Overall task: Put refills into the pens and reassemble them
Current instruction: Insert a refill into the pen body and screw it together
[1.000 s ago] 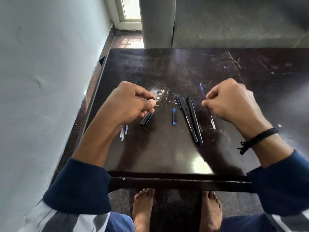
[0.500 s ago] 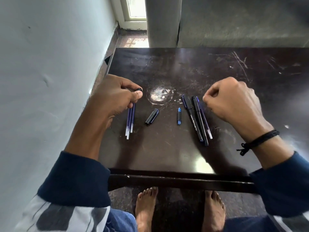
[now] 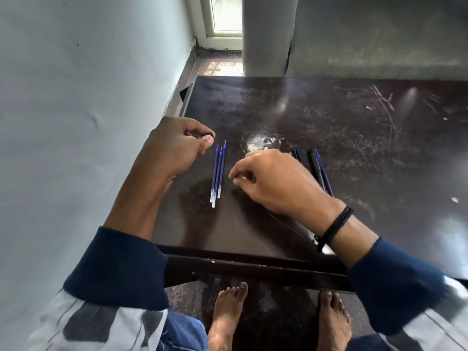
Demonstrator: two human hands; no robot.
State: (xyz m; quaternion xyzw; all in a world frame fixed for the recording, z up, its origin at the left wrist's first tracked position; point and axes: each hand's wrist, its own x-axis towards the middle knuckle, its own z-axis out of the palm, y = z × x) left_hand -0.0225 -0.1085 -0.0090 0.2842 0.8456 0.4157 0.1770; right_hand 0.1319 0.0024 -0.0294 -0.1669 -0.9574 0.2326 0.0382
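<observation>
Right hand point(image 3: 278, 183) crossed beside refills point(image 3: 217, 173); left hand point(image 3: 172, 145) pinches black piece point(image 3: 209, 134).

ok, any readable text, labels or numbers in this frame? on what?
No text can be read.
The pens lie mostly behind the right hand; no print shows on what is visible.
The refills show no markings.
The black part pinched by the left hand shows no marking.
</observation>
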